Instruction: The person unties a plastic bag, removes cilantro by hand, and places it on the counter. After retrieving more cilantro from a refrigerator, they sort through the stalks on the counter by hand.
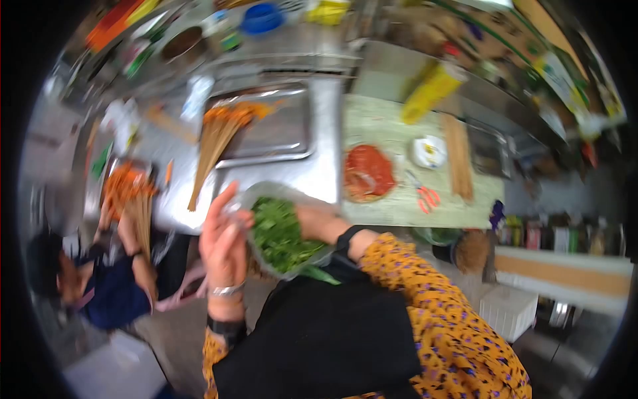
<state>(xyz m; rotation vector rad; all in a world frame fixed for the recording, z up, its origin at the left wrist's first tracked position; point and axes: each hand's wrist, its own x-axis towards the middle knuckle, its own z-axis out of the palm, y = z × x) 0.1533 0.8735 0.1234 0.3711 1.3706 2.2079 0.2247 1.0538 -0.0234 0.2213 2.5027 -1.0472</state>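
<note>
A clear, rounded plastic container (290,276) full of green leafy herbs (276,229) is in front of my apron, by the counter's front edge. My right hand (322,223) comes over its right rim and grips it, with the fingertips partly hidden at the leaves. At the left rim is my left hand (224,239), raised with its fingers apart; its thumb side is at the plastic, but blur hides whether it presses on it. A long green leaf (320,274) sticks out below the container.
Orange-coated skewers (222,136) lie across a metal tray (302,154). On the green board (405,216) are red sauced food (367,171), orange-handled scissors (427,197), a white tub (428,151) and bare skewers (457,159). At left, a co-worker (113,292) handles skewers over another tray.
</note>
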